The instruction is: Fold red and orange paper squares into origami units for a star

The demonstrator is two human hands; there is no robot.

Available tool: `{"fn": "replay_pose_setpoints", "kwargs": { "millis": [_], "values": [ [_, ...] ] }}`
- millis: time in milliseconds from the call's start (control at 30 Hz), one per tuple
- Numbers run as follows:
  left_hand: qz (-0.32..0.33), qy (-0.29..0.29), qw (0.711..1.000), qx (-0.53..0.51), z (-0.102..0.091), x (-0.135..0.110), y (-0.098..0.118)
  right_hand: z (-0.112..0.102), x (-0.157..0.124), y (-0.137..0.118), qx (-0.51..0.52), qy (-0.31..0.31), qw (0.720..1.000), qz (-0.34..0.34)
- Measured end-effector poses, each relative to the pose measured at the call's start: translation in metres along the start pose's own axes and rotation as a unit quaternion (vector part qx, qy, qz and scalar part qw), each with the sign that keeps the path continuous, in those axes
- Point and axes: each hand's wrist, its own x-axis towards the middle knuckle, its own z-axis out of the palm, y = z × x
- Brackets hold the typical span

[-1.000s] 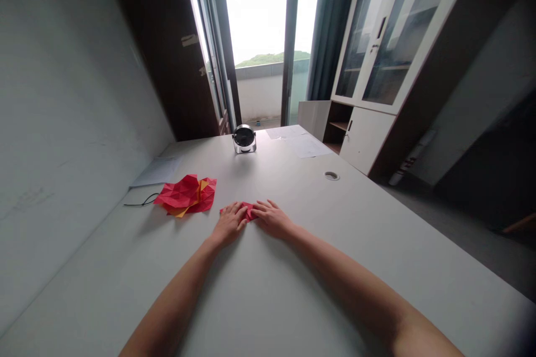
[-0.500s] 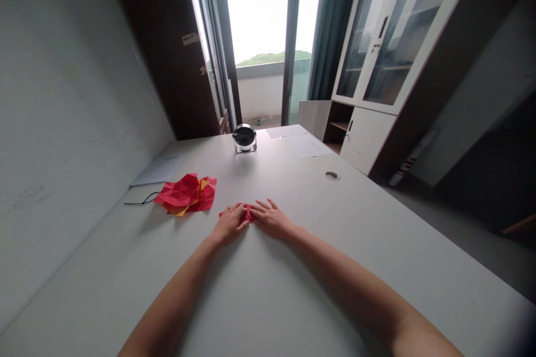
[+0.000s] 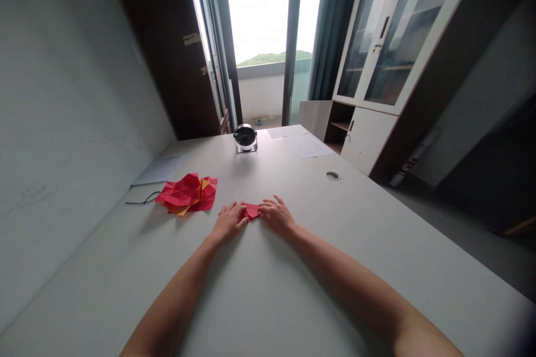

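A small folded piece of red paper [image 3: 252, 211] lies on the white table between my hands. My left hand [image 3: 229, 222] covers its left part, the fingers over the paper and the thumb near its front edge, holding it against the tabletop. At the paper's right end, the bent fingers of my right hand [image 3: 276, 216] grip the edge, with one finger raised. The middle of the paper shows a crease; both ends are partly hidden under my fingers.
Left of my hands is a pile of creased red and orange paper [image 3: 184, 194], with a black cord [image 3: 144, 201] beside it. A round black device on a metal stand [image 3: 245, 138] stands farther back. White sheets [image 3: 307, 145] lie at the far right, near a cable hole [image 3: 333, 175].
My right hand has shifted slightly right, from over the paper's middle to its right end, uncovering more red. My left hand stays nearly in place on the paper.
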Motion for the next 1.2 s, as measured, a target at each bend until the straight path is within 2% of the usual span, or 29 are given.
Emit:
{"fn": "replay_pose_setpoints", "kwargs": {
  "millis": [267,433,600,733,900,1200],
  "values": [
    [-0.040,0.027,0.999,0.022,-0.0009,-0.0015,-0.0084,-0.0006,0.0008,0.0004,-0.032,0.015,0.998,0.050],
    [0.003,0.005,1.000,0.012,0.0020,-0.0014,-0.0093,0.0010,0.0022,0.0023,-0.014,0.013,0.996,0.085],
    [0.021,0.034,0.999,-0.004,0.0079,0.0002,-0.0097,0.0012,0.0023,0.0007,0.009,0.012,0.998,0.060],
    [0.052,0.036,0.998,-0.002,0.0058,0.0001,-0.0073,0.0024,0.0032,-0.0025,0.063,0.012,0.996,0.064],
    [0.076,0.036,0.996,-0.007,-0.0001,-0.0018,-0.0027,0.0056,0.0044,0.0004,0.133,0.015,0.983,0.124],
    [0.053,0.065,0.996,-0.030,-0.0010,-0.0010,-0.0015,0.0046,0.0039,0.0029,0.251,0.031,0.959,0.125]
  ]
}}
